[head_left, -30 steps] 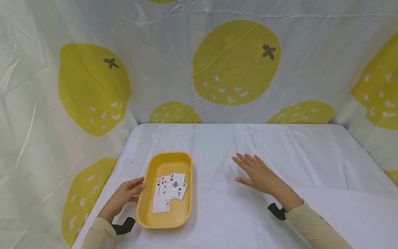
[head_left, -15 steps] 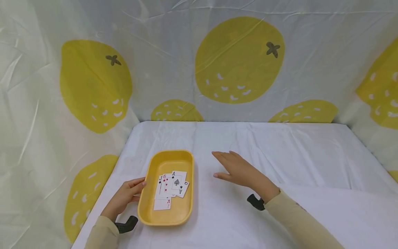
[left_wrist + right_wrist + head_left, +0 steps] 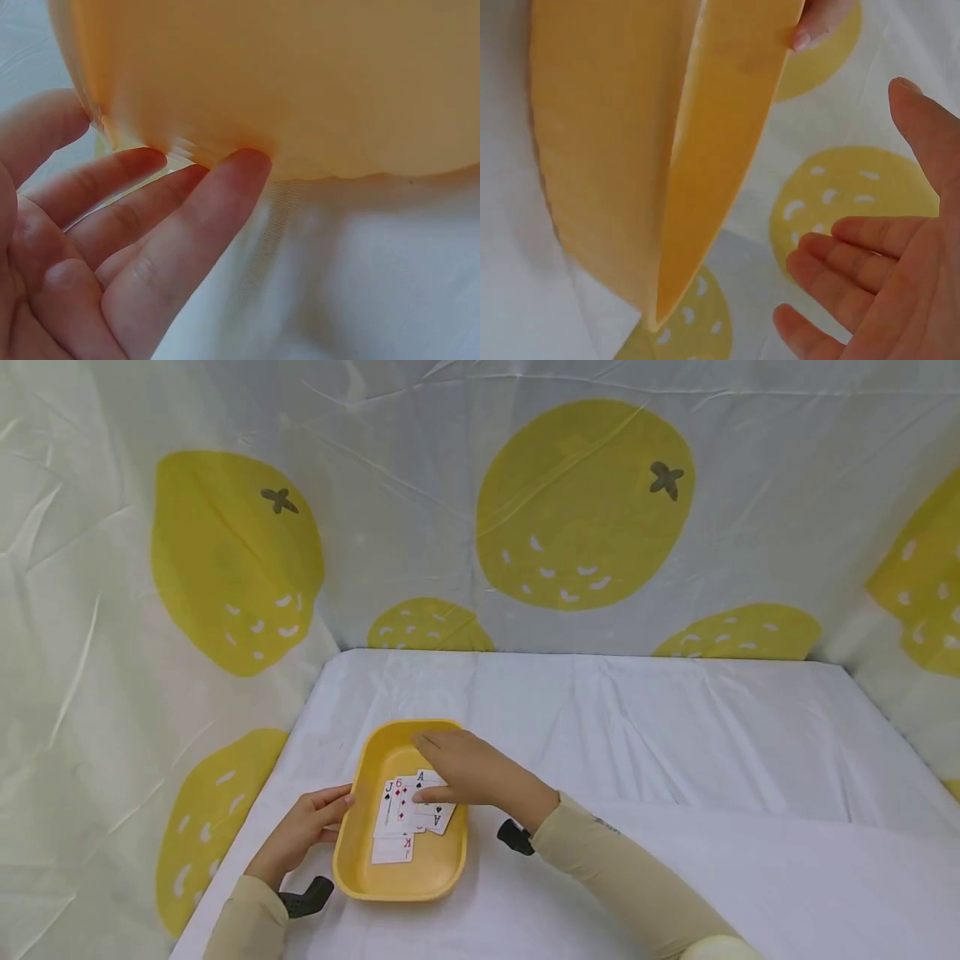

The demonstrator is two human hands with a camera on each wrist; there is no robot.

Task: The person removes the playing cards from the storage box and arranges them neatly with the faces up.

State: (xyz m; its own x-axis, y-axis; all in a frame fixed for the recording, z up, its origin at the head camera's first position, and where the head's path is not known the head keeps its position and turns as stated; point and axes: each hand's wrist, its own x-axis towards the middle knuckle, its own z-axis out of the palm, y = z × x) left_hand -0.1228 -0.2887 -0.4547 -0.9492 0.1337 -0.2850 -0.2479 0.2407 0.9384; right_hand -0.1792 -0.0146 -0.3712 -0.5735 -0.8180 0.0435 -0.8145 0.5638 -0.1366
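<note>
A yellow plastic tray [image 3: 347,868] rests on the table's left part, several overlapping playing cards [image 3: 393,848] lying face up in it. An ace of spades, a six of diamonds, a jack and a king can be made out. My left hand [image 3: 296,835] holds the tray's left side, thumb at the rim and the other fingers [image 3: 240,169] against the outer wall. Over the tray's right side hovers my right hand [image 3: 480,768], palm down, fingers relaxed and holding nothing. Its thumb overlaps the ace in the head view and hides part of it.
A white cloth covers the table [image 3: 675,735]. Behind and at both sides hangs a pale curtain [image 3: 397,527] printed with yellow lemons. On the wrists sit black mounts [image 3: 307,900].
My right hand has swept left from the right part of the table to above the cards. My left hand keeps its place at the tray, and the cards lie as before.
</note>
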